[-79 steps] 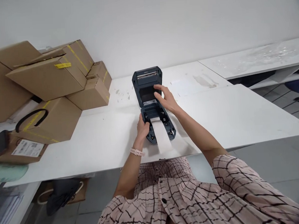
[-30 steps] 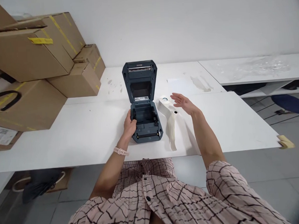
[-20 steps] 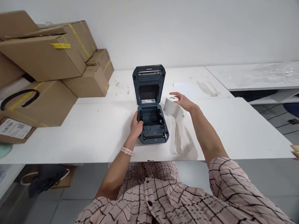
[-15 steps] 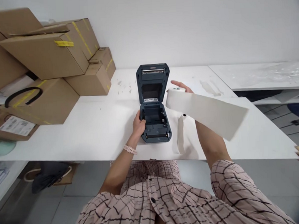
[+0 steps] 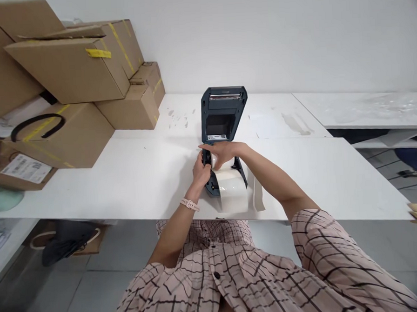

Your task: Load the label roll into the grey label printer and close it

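Observation:
A dark blue label printer (image 5: 223, 122) stands on the white table (image 5: 133, 178) with its lid raised. My right hand (image 5: 224, 151) is closed over a white paper roll (image 5: 218, 162) and holds it down inside the printer's bay. The roll's loose end (image 5: 233, 194) hangs out over the printer's front toward the table edge. My left hand (image 5: 200, 172), a pale watch at the wrist, grips the printer's left side. A separate paper strip (image 5: 257, 193) lies on the table just right of the printer.
Stacked cardboard boxes (image 5: 68, 79) with yellow tape fill the table's left end, one bearing a black strap (image 5: 35, 125). A second white table (image 5: 367, 108) stands at the right. A bag (image 5: 64, 240) lies on the floor under the table.
My right hand picked the paper roll up from the table right of the printer, swung it over with its tail trailing, and set it into the open bay. My left hand stayed on the printer.

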Tool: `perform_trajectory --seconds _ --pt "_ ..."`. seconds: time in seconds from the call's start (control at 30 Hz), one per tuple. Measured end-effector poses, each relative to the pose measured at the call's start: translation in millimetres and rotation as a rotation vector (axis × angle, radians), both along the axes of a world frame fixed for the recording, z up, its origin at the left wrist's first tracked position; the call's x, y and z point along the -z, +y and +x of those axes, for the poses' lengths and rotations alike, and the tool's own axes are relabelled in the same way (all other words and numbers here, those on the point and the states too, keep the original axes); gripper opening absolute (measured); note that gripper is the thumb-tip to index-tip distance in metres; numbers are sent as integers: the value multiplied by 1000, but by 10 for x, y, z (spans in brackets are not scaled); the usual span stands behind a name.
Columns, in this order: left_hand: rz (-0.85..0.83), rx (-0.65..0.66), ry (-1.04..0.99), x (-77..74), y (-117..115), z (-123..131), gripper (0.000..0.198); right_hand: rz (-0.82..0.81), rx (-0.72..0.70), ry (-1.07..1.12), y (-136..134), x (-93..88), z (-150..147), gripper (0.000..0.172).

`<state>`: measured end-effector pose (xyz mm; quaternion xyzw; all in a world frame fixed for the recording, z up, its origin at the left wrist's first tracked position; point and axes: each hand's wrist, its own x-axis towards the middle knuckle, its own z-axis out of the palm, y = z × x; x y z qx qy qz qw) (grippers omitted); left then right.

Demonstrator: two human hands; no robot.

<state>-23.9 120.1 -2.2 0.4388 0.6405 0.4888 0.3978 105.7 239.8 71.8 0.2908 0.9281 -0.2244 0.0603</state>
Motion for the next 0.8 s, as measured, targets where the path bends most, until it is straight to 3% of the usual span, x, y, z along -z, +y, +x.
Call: perform_trajectory --seconds 0.13,0.3,0.47,0.67,0.8 --pt "4 -4 -9 -30 -21 8 82 98 10 52 -223 45 139 104" --pt "-7 -6 5 -40 -52 17 81 225 91 378 -1004 153 573 62" --pt "24 -16 -17 -16 -50 26 81 297 189 391 -1652 448 671 58" --pt "27 -12 -38 -31 -18 22 79 334 223 367 -1702 505 583 60" --pt "13 6 -87 -81 -181 59 74 328 231 378 -1680 502 580 61"
